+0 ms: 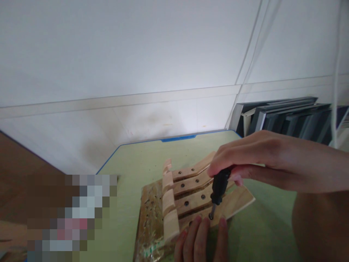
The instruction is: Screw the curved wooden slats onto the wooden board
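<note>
My right hand (245, 156) is closed around the black handle of a screwdriver (220, 183), which tilts slightly, its tip on a screw (211, 216) in the nearest wooden slat (231, 209). My left hand (200, 240) presses its fingertips on that same slat, either side of the screw; part of the hand is below the frame. Several pale wooden slats with dark screws lie side by side, with notched upright ends (169, 203) at their left. Beneath them is a worn brown board (148, 214) with holes and shiny tape.
The green table (122, 203) has a blue edge and stands against a white wall (122, 47). Dark flat panels (294, 122) lean at the right behind my forearm. A white cable (335, 91) hangs there. A blurred-out patch (81, 214) covers something at the left.
</note>
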The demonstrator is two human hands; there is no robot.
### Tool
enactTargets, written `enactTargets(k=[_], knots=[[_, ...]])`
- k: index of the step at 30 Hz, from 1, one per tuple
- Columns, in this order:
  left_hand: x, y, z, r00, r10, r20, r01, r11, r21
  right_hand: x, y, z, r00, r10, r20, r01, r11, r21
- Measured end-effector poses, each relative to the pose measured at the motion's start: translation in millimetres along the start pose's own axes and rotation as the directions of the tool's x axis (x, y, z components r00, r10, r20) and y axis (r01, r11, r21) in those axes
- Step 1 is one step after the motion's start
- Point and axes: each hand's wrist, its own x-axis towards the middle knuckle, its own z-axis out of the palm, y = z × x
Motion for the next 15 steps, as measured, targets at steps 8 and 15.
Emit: enactTargets(k=[8, 15], knots=[[0.3, -1.4, 2.8, 1.000, 0.000, 0.003, 0.000, 1.000, 0.007, -2.6, 0.3, 0.0, 0.998, -0.068, -0.006, 0.068, 0.998, 0.013], [-1.3, 0.3, -0.4, 1.000, 0.009, 0.018, -0.009, 1.000, 0.003, -1.9, 0.4, -1.0, 1.000, 0.015, -0.016, -0.015, 1.000, -0.010]])
